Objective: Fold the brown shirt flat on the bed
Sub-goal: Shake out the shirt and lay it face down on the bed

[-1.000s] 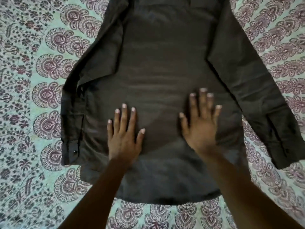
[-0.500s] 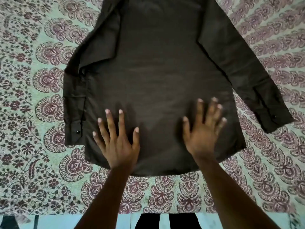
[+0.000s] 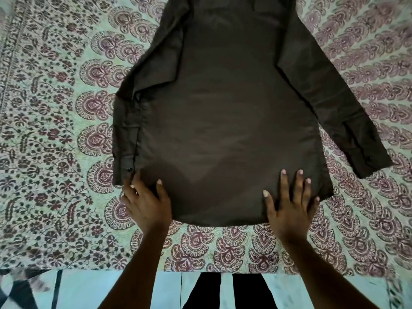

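Note:
The brown shirt [image 3: 227, 121] lies spread back-up on the bed [image 3: 55, 134], hem toward me. Its left sleeve [image 3: 127, 134] is bent down along the body; its right sleeve [image 3: 347, 121] stretches out to the right. My left hand [image 3: 146, 202] rests at the hem's left corner with fingers spread, thumb on the cloth. My right hand [image 3: 289, 206] presses flat on the hem's right part, fingers straight and splayed. The collar end is cut off by the top of the frame.
The bed is covered by a pale green sheet printed with maroon paisley and floral patterns. Its near edge [image 3: 200, 272] runs across the bottom, with tiled floor [image 3: 89, 291] and my dark trouser legs [image 3: 229, 291] below it.
Both hands have slid down the shirt's back from its middle to the hem and moved apart toward the corners. The view has tilted down, showing the bed's edge and floor.

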`<state>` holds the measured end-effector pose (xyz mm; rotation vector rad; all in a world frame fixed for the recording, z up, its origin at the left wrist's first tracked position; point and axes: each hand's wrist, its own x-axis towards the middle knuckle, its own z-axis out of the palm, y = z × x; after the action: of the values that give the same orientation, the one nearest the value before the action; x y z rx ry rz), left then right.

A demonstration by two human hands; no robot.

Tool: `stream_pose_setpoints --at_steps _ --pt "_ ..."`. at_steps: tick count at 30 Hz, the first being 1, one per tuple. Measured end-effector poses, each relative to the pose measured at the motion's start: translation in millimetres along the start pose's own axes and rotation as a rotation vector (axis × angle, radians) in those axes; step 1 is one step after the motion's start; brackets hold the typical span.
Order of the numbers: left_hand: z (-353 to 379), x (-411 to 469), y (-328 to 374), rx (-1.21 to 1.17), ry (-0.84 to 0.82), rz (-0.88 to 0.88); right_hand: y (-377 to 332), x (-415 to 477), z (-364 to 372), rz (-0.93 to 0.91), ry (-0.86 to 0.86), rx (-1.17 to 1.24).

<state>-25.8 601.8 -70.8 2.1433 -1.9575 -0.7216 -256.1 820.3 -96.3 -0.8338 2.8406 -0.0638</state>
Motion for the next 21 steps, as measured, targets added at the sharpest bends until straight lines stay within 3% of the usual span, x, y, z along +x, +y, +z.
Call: stream_pose_setpoints --at_steps 3,9,11,15,16,18,21 --pt "-13.4 24.3 1.8 -0.245 -0.055 -0.154 -6.3 -1.0 4.0 0.035 0.017 0.015" --pt "-29.9 38.4 -5.4 -0.517 -0.232 -0.179 -6.7 -1.6 5.5 0.036 0.017 0.009" --pt "-33.5 37.4 -4.2 -0.433 -0.219 -0.183 -7.2 -1.3 5.8 0.042 0.020 0.013" --pt "-34.0 27.6 -1.9 -0.029 -0.046 -0.248 -6.7 -1.6 5.9 0.031 0.024 0.002" --pt "-33.3 18.9 3.7 0.025 0.004 -0.227 -7.3 -1.5 6.0 0.025 0.019 -0.002" --pt "-25.9 -1.7 19.4 0.035 0.084 0.000 -11.1 0.9 6.6 0.053 0.020 0.017" --pt "-4.2 -24.8 48.7 -0.005 -0.120 0.445 -27.0 7.5 0.4 0.063 0.070 0.121"
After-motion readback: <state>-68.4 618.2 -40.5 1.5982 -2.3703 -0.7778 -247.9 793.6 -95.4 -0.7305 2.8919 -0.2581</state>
